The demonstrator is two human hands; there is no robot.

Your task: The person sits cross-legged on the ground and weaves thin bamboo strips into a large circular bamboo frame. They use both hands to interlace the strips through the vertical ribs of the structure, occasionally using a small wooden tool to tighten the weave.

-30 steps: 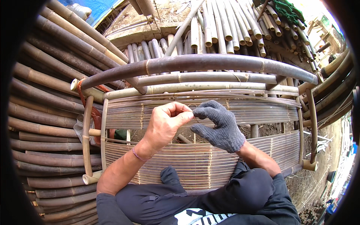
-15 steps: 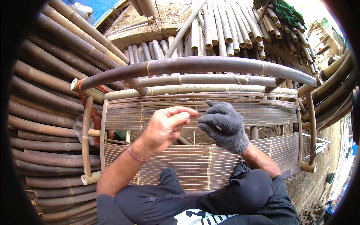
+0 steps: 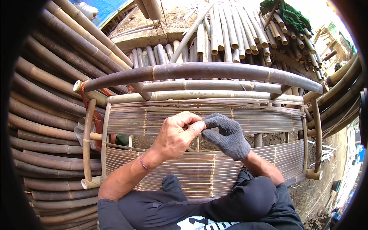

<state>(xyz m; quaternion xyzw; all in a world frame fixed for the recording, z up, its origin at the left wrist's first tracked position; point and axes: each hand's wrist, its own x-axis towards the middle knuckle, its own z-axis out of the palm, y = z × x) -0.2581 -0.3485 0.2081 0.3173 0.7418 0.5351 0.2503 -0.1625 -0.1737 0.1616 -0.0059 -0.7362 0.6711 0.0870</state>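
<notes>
Far left, a stack of dark and tan bamboo poles (image 3: 50, 159) runs from the lower edge to the upper; against its inner side hang a translucent plastic bag (image 3: 79, 130) and an orange-red strap (image 3: 98, 128), the latter looped round a pole end near the frame's corner. The bamboo frame (image 3: 222, 70) lies crosswise in front of the person, filling the middle of the view; its near slatted panel (image 3: 222, 168) and far slatted panel (image 3: 264, 120) are set apart by a gap, through which ground shows; loose thin strips (image 3: 268, 102) lie along the far panel's upper edge.

The left hand (image 3: 174, 132), bare, is raised over the gap and the far panel; its thumb and forefinger are closed in a pinch; what lies between them, if anything, is too fine to make out. The right hand (image 3: 227, 136), in a grey knitted glove, meets the left at the fingertips; its forefinger and thumb curve toward each other; whether the tips close on anything cannot be told.

Beyond the frame, cut poles (image 3: 230, 30) lie in a pile; green cloth (image 3: 287, 19) drapes over its right part; pale strips (image 3: 327, 154) lie on the ground at right.
</notes>
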